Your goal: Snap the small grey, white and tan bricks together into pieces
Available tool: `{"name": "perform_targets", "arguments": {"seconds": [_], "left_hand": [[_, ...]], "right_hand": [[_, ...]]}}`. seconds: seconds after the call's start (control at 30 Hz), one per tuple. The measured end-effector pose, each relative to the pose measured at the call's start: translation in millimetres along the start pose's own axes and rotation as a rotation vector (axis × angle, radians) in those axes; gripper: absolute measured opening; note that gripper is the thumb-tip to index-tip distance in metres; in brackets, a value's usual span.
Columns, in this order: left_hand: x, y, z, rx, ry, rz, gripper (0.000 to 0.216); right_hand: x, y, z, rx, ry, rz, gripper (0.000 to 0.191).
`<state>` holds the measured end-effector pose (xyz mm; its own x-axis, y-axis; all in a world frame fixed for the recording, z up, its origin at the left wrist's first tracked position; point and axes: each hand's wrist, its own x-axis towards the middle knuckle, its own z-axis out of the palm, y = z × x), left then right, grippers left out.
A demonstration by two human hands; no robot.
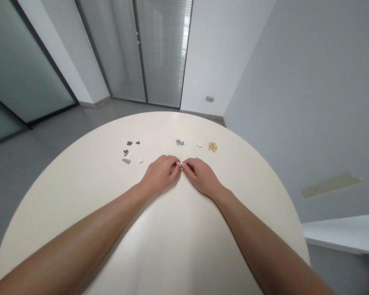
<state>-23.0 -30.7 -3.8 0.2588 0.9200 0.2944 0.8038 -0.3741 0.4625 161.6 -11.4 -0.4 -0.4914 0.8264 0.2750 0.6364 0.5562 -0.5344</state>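
Both my hands meet at the middle of a round cream table (pixel 80 196). My left hand (pixel 160 173) and my right hand (pixel 199 175) have their fingers curled, and their fingertips pinch a tiny light-coloured piece (pixel 179 164) between them. A hint of red shows under my left fingers; I cannot make out what it is. Both hands rest low on the tabletop.
Small building pieces lie beyond the hands: grey and white ones (pixel 127 155) at the left, a grey one (pixel 180 142) at the middle, a white one (pixel 199 144) and a tan cluster (pixel 212 146) at the right. Walls and glass doors stand behind the table.
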Motion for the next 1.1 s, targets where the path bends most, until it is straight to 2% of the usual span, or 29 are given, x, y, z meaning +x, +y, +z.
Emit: {"name": "perform_targets", "arguments": {"seconds": [0.63,1.1], "left_hand": [[0.0,-1.8,2.3,0.044,0.014,0.008,0.024],[0.4,-5.5,4.2,0.044,0.024,0.031,0.022]], "right_hand": [[0.3,1.4,2.9,-0.004,0.033,0.005,0.019],[-0.2,0.4,2.5,-0.014,0.035,-0.006,0.023]]}}
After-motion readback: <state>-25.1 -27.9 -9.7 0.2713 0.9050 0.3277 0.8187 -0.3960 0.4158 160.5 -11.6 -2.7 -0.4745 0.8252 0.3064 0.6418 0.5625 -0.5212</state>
